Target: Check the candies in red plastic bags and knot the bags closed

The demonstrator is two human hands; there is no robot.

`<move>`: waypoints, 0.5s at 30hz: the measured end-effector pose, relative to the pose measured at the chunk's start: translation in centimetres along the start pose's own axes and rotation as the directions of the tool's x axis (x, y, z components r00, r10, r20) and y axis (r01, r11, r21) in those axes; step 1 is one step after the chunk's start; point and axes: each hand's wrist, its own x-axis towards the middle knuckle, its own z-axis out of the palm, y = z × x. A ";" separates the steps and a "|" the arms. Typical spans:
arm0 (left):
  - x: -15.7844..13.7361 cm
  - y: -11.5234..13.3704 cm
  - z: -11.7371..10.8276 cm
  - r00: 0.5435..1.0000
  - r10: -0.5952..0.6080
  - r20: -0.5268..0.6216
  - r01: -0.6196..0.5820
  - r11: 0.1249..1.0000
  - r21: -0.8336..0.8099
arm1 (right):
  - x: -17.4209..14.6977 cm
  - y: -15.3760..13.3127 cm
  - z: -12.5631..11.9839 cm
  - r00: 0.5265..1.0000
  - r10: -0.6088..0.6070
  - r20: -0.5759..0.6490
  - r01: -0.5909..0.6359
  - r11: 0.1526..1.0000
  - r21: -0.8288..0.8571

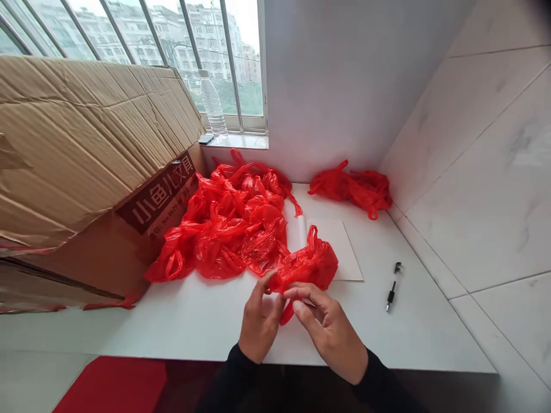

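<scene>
a crumpled red bag (312,264) sits in front of the near left part of the white board (350,258), hiding that corner; whether it touches the board cannot be told. its long axis slants from the fingers, away and to the right, with the gathered end toward the person and the fuller end over the board. one short tip pokes up on its far side, and a narrow loop hangs back toward the person. the left hand (260,324), nearer than the board and left of it, pinches the gathered end between thumb and fingers; the right hand (331,330), just nearer than the board, has its fingers bent on the same end, thumb close to the loop. left of the board lies a big heap of red bags (241,229), and beyond it, to the right, a smaller red bundle (350,186). a white tube-like piece (297,232) lies at its left edge, pointing away. right of the board, a pen (391,295) points away, tilted slightly right.
</scene>
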 end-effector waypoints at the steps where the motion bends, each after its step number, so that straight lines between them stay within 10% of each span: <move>1: 0.0 -0.2 -0.4 1.000 -0.028 -0.012 0.028 0.999 -0.016 | 0.0 -0.2 -0.3 1.000 -0.025 0.010 0.025 0.999 -0.041; 8: 0.5 -1.6 -2.8 0.988 -0.154 -0.015 0.152 0.983 -0.104 | 2.4 1.8 -4.0 0.931 -0.345 -0.121 0.205 0.766 -0.609; 15: 1.3 -1.9 -5.6 0.964 -0.247 -0.096 0.239 0.967 -0.085 | 1.7 1.6 -3.5 0.971 -0.234 -0.043 0.145 0.726 -0.673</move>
